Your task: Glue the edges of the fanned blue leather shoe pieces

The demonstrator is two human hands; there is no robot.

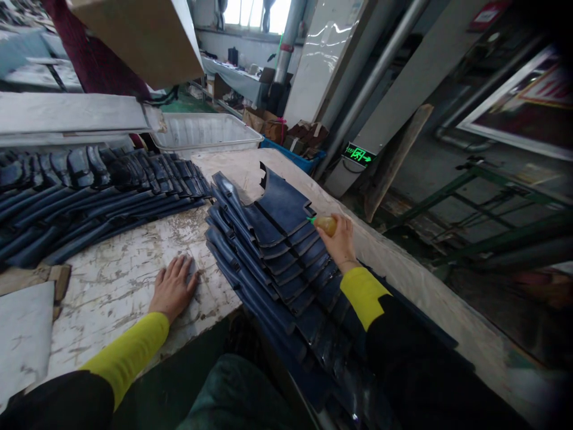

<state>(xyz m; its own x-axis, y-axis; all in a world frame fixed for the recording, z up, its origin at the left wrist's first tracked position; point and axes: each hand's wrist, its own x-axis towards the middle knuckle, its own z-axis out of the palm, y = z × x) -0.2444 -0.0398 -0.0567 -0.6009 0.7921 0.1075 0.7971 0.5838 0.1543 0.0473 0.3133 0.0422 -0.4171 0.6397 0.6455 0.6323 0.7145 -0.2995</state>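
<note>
My left hand point(173, 288) lies flat on the worn white tabletop point(111, 280), fingers stretched out and holding nothing. My right hand point(339, 240) is wrapped around a small yellowish squeeze bottle point(326, 225) with a green tip. That tip points at the right edge of the uppermost dark blue leather-like panel point(286, 206), near a notch; whether it touches cannot be made out. Beneath that panel, more of the same overlap in a staggered row point(250, 280) running toward my body and the table's front edge.
A second heap of dark blue pieces point(89, 197) lies at the left. Behind it stand a white plastic bin point(208, 132) and a blue crate point(295, 156). A cardboard box point(138, 39) is at upper left, beside a person's dark red clothing point(94, 54). A pillar point(322, 60) rises beyond.
</note>
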